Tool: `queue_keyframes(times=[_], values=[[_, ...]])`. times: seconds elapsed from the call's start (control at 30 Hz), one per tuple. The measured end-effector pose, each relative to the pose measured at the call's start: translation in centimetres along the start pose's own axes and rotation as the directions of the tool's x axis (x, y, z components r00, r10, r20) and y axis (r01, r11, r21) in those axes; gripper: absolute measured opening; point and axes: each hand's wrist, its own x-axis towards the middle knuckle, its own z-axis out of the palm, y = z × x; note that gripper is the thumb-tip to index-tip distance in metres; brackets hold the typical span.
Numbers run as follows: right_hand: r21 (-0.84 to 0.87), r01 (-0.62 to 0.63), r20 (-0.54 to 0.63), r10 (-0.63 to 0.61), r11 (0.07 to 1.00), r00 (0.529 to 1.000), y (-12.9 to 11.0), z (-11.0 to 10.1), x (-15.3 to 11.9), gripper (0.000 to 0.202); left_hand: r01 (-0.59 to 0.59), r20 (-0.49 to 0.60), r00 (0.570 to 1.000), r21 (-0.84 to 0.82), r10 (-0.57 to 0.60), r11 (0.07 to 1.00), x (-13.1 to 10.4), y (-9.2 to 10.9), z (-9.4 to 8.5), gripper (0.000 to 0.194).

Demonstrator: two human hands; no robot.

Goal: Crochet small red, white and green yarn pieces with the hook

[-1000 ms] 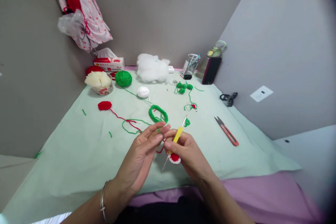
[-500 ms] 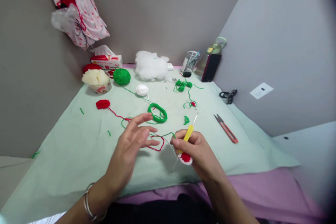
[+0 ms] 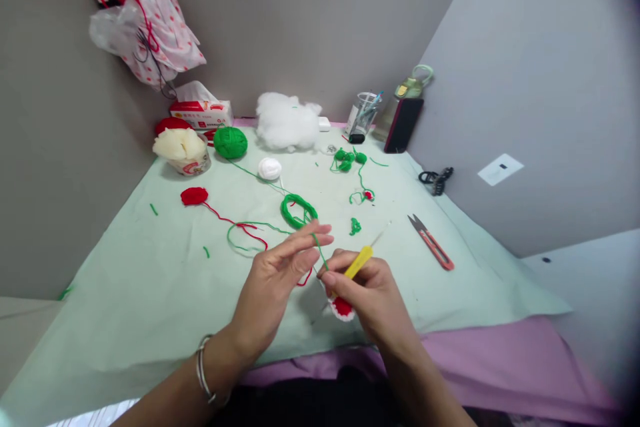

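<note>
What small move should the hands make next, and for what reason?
Perhaps the left hand should wrap the green yarn round a finger: the strand stretches between it and the right hand, which also holds the yellow-handled hook.

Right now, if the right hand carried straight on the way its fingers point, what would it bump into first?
Probably the left hand, just ahead of the right hand, with green yarn running between them; depth is hard to judge from one view.
</note>
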Motion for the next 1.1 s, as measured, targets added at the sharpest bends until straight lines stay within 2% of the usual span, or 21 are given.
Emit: queue_keyframes(times=[0.07, 0.13, 0.2, 0.27, 0.37, 0.43, 0.53, 0.63, 0.77, 0.9, 0.97, 1.1], values=[[0.023, 0.034, 0.025, -0.034, 0.999, 0.999, 0.5, 0.2, 0.4, 0.028, 0.149, -0.039, 0.985, -0.266, -0.165, 0.952, 0.0, 0.0, 0.3, 0.016], [0.06, 0.113, 0.035, -0.116, 0.992, 0.993, 0.8, 0.3, 0.7, 0.028, 0.134, -0.105, 0.976, -0.388, -0.188, 0.912, 0.4, 0.2, 0.2, 0.014], [0.098, 0.2, 0.036, -0.205, 0.975, 0.978, 0.9, 0.1, 0.8, 0.024, 0.049, -0.195, 0.972, -0.383, -0.133, 0.922, 0.8, 0.3, -0.2, 0.012], [0.111, 0.279, 0.041, -0.284, 0.954, 0.958, 1.0, 0.1, 0.7, 0.018, 0.012, -0.244, 0.965, -0.311, -0.092, 0.95, 0.9, 0.1, -0.4, 0.011], [0.05, 0.415, 0.015, -0.416, 0.908, 0.909, 1.0, 0.4, 0.3, 0.006, 0.061, -0.202, 0.974, -0.223, -0.107, 0.973, 0.4, -0.7, -0.1, 0.012], [-0.076, 0.513, -0.046, -0.517, 0.855, 0.855, 1.0, 0.8, 0.1, 0.009, 0.111, -0.141, 0.979, -0.224, -0.145, 0.968, -0.3, -1.3, 0.4, 0.019], [-0.346, 0.605, -0.092, -0.668, 0.717, 0.739, 1.0, 1.5, -0.3, 0.021, 0.134, -0.089, 0.983, -0.239, -0.159, 0.962, -1.0, -2.0, 1.1, 0.029], [-0.538, 0.65, -0.001, -0.771, 0.537, 0.636, 1.2, 1.5, -0.7, 0.035, 0.139, -0.071, 0.984, -0.238, -0.16, 0.961, -1.3, -1.7, 1.0, 0.037], [-0.652, 0.67, 0.152, -0.804, 0.355, 0.574, 1.7, 0.6, -1.1, 0.046, 0.186, -0.038, 0.979, -0.22, -0.199, 0.957, -1.8, -0.4, 0.1, 0.043], [-0.675, 0.71, 0.31, -0.796, 0.201, 0.52, 1.9, -0.4, -1.2, 0.043, 0.182, 0.026, 0.983, -0.135, -0.18, 0.974, -2.3, 0.8, -0.9, 0.044], [-0.683, 0.709, 0.336, -0.785, 0.177, 0.52, 1.9, -0.7, -1.3, 0.039, 0.167, 0.044, 0.986, -0.101, -0.164, 0.981, -2.4, 1.0, -1.4, 0.046], [-0.693, 0.685, 0.326, -0.751, 0.223, 0.575, 1.9, -0.6, -1.7, 0.036, 0.148, 0.027, 0.989, -0.078, -0.147, 0.986, -2.2, 0.8, -1.6, 0.046]])
